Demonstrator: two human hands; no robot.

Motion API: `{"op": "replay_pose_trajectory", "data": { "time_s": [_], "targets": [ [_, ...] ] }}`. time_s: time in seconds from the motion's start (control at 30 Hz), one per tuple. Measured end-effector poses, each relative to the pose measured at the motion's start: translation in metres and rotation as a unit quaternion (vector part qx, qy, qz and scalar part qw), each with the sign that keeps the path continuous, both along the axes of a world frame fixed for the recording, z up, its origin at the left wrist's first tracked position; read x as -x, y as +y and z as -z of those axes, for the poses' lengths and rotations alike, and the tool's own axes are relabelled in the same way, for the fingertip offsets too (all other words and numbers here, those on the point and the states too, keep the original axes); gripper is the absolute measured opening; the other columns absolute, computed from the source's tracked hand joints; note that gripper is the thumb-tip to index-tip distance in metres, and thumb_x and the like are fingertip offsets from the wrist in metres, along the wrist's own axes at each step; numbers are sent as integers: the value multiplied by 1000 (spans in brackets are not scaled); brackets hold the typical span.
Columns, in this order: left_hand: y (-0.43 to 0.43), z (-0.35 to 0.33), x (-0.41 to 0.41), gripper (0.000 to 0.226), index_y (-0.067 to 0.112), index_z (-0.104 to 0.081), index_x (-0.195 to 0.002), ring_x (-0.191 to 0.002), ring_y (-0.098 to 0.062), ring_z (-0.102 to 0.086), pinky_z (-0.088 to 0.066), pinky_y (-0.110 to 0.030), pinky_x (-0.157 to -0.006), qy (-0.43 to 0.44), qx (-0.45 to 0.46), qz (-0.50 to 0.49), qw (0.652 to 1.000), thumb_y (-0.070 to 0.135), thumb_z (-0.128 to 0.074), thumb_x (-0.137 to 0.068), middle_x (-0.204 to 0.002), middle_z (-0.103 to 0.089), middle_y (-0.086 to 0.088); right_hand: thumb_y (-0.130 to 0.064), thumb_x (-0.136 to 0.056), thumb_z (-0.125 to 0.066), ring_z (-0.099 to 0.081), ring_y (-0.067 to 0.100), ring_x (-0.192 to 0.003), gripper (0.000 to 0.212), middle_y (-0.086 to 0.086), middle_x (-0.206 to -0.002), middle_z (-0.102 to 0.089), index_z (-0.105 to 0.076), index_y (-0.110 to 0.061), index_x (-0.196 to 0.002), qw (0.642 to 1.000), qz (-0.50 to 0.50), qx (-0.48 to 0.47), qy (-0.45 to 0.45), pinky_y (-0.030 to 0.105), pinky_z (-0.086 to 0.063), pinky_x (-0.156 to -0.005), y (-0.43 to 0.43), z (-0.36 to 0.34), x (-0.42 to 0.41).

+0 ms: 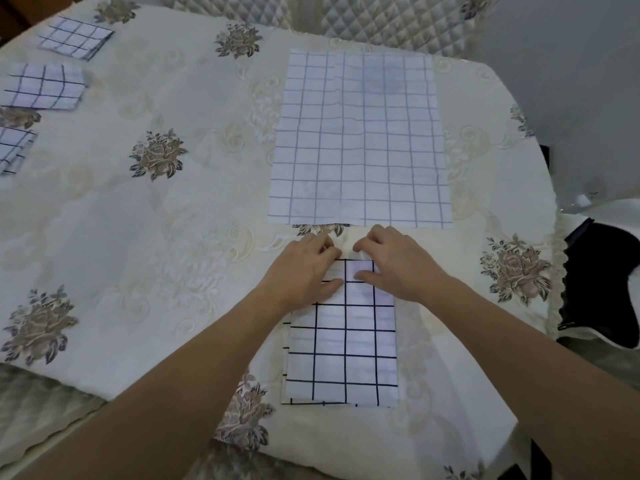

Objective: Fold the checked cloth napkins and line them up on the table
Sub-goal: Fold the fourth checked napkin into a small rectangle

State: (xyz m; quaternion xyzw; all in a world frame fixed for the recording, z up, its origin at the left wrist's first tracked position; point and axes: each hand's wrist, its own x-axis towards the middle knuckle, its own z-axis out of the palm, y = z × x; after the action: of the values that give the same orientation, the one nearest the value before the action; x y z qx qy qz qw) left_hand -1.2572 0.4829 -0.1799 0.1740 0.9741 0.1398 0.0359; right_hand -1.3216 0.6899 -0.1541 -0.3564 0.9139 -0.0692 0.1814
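A white napkin with dark checks [346, 348] lies folded into a long strip near the table's front edge. My left hand [304, 268] and my right hand [391, 261] both sit on its far end, fingers curled, each pinching the cloth there. Just beyond them an unfolded checked napkin [360, 140] lies flat. Along the left side of the table three folded napkins lie in a line: one at the back [74, 38], one in the middle [43, 86], one partly cut off by the frame edge [12, 150].
The table wears a cream cloth with embroidered roses [157, 155]. A quilted chair back [391, 19] stands behind the far edge. A dark object [602, 282] sits beyond the table's right edge.
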Motion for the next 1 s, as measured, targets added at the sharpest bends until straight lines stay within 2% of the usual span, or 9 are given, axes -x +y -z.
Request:
{"op": "replay_pose_trajectory", "data": {
  "time_s": [0.23, 0.3, 0.4, 0.5, 0.63, 0.8, 0.9, 0.97, 1.0],
  "targets": [
    [-6, -1, 3, 48, 11, -65, -113, -93, -28, -56, -51, -46, -75, -15, -29, -3, 999, 42, -78, -77, -107, -59, -6, -58, -81, -70, -46, 15, -86, 60, -10, -96, -46, -44, -23, -122, 996, 26, -35, -82, 33, -38, -79, -12, 0, 11],
    [-6, -2, 3, 47, 11, -66, -112, -93, -28, -55, -50, -46, -75, -13, -35, -1, 999, 40, -78, -77, -107, -59, -6, -56, -81, -72, -50, 17, -87, 56, -9, -99, -52, -45, -23, -117, 991, 37, -34, -122, 32, -38, -75, -15, 0, 12],
    [-7, -2, 5, 45, 13, -65, -111, -93, -26, -54, -50, -45, -75, -16, -47, -2, 999, 40, -78, -77, -106, -57, -4, -55, -81, -72, -50, 18, -94, 48, -4, -107, -53, -53, -23, -112, 990, 20, -49, -134, 33, -44, -81, -17, 2, 14],
    [-10, -1, 7, 43, 14, -65, -111, -92, -23, -52, -49, -44, -74, -19, -59, 0, 998, 41, -76, -78, -105, -55, -1, -48, -82, -74, -43, 17, -93, 36, -3, -102, -45, -61, -21, -101, 989, 10, -43, -144, 34, -46, -81, -18, 4, 15],
    [-12, -3, 13, 42, 14, -67, -111, -93, -23, -54, -48, -39, -76, -34, -72, 11, 997, 39, -77, -80, -103, -58, -2, -39, -87, -70, -50, 19, -87, 24, -6, -94, -49, -55, -22, -92, 987, 2, -20, -157, 35, -47, -75, -15, 2, 20],
    [-9, -21, 40, 33, 22, -65, -118, -93, -15, -53, -45, -32, -72, -112, -51, 27, 992, 38, -66, -89, -103, -61, 8, -42, -95, -61, -47, 18, -63, 23, -6, -75, -49, -43, -27, -92, 990, 43, 27, -134, 32, -37, -57, -11, -5, 30],
    [-6, -35, 50, 4, 24, -62, -95, -79, -19, -58, -42, -33, -62, -108, -25, 21, 994, 26, -59, -94, -82, -58, 8, -45, -98, -54, -49, 21, -63, 23, -3, -70, -50, -40, -27, -95, 996, 34, 24, -75, 32, -34, -54, -10, -13, 34],
    [-4, -43, 50, 12, 25, -57, -87, -72, -24, -59, -40, -33, -56, -76, 0, 5, 997, 25, -53, -98, -73, -54, 8, -45, -100, -51, -52, 23, -67, 19, -3, -69, -52, -43, -27, -102, 998, 35, 32, -50, 33, -35, -54, -8, -19, 35],
    [-3, -46, 47, 12, 24, -62, -93, -69, -23, -57, -37, -32, -55, -61, 9, -1, 998, 26, -51, -99, -72, -53, 8, -45, -100, -50, -54, 24, -70, 19, -4, -72, -55, -46, -28, -108, 997, 38, 39, -45, 33, -37, -56, -6, -22, 34]
  ]
}}
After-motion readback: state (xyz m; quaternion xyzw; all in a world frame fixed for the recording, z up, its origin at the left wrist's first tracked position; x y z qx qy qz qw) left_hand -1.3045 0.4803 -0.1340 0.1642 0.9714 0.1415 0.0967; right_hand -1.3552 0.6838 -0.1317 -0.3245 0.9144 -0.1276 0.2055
